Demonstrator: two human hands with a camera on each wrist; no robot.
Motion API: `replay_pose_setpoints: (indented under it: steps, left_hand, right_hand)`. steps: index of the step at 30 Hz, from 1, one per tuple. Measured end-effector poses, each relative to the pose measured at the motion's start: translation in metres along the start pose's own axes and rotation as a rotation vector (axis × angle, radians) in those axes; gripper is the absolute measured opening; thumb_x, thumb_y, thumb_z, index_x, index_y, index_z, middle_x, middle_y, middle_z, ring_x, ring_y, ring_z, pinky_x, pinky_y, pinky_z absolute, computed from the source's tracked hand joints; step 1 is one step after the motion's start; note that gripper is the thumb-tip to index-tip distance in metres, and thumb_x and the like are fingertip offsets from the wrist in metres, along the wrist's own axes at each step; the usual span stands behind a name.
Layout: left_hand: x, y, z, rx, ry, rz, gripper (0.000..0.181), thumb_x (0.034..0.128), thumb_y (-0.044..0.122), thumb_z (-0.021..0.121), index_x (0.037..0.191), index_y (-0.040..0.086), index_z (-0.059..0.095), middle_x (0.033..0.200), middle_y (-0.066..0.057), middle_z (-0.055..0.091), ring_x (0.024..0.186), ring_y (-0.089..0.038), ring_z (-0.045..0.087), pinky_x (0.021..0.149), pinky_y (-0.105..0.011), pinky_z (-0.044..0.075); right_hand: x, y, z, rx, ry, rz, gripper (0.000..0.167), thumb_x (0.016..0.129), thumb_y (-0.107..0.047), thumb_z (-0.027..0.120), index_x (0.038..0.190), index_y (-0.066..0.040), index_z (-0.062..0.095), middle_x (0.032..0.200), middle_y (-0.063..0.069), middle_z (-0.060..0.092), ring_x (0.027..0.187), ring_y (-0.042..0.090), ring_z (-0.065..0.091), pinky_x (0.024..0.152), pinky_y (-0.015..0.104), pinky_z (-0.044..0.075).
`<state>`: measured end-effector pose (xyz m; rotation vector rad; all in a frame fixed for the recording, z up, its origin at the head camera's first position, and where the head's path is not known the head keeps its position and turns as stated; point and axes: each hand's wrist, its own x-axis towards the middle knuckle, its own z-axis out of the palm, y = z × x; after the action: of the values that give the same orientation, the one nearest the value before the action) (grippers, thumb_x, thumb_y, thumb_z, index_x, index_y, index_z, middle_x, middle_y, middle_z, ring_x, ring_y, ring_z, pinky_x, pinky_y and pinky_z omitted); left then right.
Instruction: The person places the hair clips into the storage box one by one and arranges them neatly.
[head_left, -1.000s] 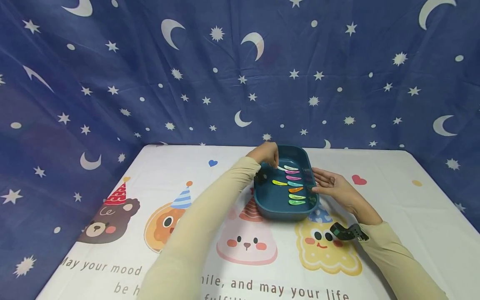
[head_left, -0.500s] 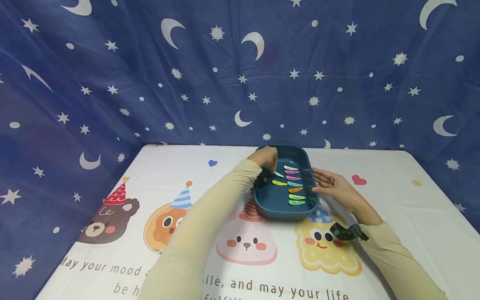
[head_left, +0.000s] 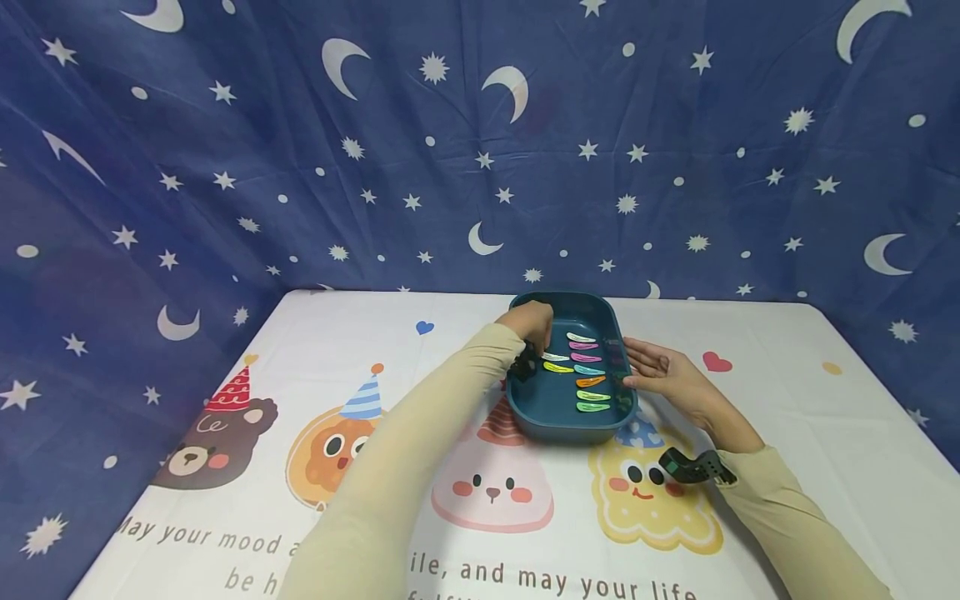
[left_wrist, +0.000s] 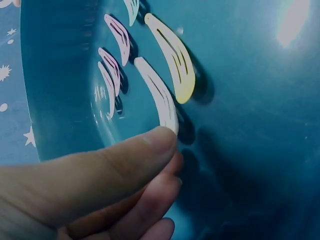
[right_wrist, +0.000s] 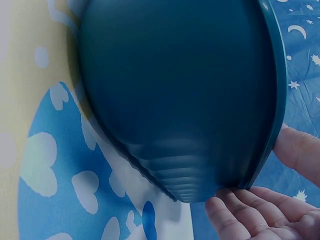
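Note:
My left hand (head_left: 531, 323) reaches inside a dark teal box (head_left: 542, 400) and pinches one end of a white snap hair clip (left_wrist: 156, 90) between thumb and fingers. Just beside that clip lies a yellow hair clip (left_wrist: 175, 62) on the box floor. Along the box's right side runs a column of several hair clips, among them a white one (head_left: 581, 337), an orange one (head_left: 590, 382) and a green one (head_left: 592, 407). Against the outer right wall, my right hand (head_left: 667, 375) rests with fairly straight fingers, its thumb at the rim.
Under the box is a white cloth (head_left: 795, 400) printed with cartoon figures and lettering. Behind the table hangs a blue curtain (head_left: 570, 183) with moons and stars. Dark straps are on both wrists.
The left hand has brought the white hair clip toward me, from beside the column's top to just beyond the yellow clip. My right hand and the box have stayed put.

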<state>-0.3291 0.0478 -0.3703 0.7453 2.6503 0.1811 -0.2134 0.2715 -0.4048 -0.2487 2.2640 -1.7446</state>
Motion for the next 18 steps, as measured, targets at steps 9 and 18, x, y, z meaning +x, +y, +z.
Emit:
replay_pose_setpoints:
  steps: [9,18]
  left_hand:
    - [-0.003,-0.005,-0.007,-0.104,-0.008,0.049,0.019,0.0773,0.007,0.075,0.096,0.007,0.074,0.103,-0.003,0.071,0.090,-0.013,0.061,0.083,-0.026,0.052]
    - [-0.011,-0.024,-0.021,-0.282,-0.008,0.200,0.028,0.0815,0.006,0.071,0.108,0.000,0.069,0.105,-0.012,0.071,0.094,-0.018,0.065,0.084,-0.024,0.052]
  right_hand:
    - [-0.001,0.000,-0.002,-0.022,0.016,0.011,0.074,0.090,-0.010,0.062,0.148,0.003,0.018,0.153,0.023,0.022,0.139,0.037,0.023,0.097,0.021,0.040]
    - [-0.003,-0.003,-0.008,-0.005,0.011,-0.006,0.074,0.090,-0.008,0.061,0.147,0.005,0.017,0.153,0.023,0.022,0.139,0.033,0.023,0.093,0.011,0.042]
